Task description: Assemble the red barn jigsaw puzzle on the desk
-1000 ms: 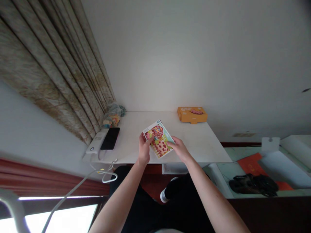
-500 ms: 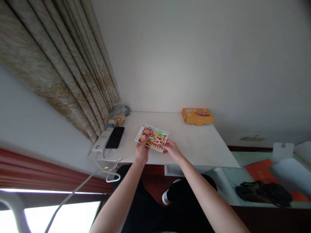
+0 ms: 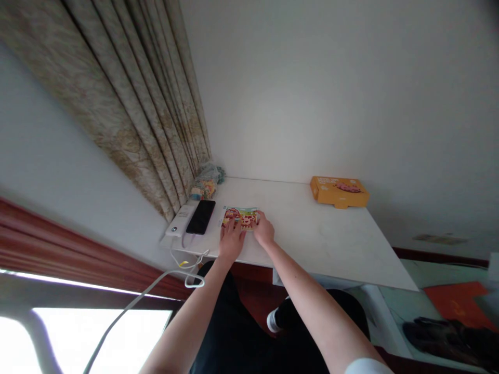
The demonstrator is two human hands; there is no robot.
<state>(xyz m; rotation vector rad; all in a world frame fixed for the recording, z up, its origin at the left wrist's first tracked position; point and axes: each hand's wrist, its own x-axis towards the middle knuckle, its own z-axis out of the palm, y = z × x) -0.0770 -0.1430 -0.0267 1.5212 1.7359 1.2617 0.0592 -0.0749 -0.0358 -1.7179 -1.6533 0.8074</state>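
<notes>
One black, glass-fronted phone [image 3: 200,217], flat on the white tabletop [image 3: 312,239]. One thin, rectangular, farm-printed card [image 3: 248,220], long axis left to right, just beyond both wrists; whether it lies fully flat cannot be told. Left hand [image 3: 231,244]: touching, fingers spread over the card's left part, unclenched. Right hand [image 3: 265,229]: equally near, fingers curled, grasping the right end. One orange cardboard box [image 3: 340,193], well apart.

Open tabletop [image 3: 312,239] runs right of the black phone [image 3: 201,217], wide and flat up to the orange box [image 3: 340,191]; crumpled plastic bag [image 3: 206,182] blocks behind the phone, white box [image 3: 182,219] to its left.
</notes>
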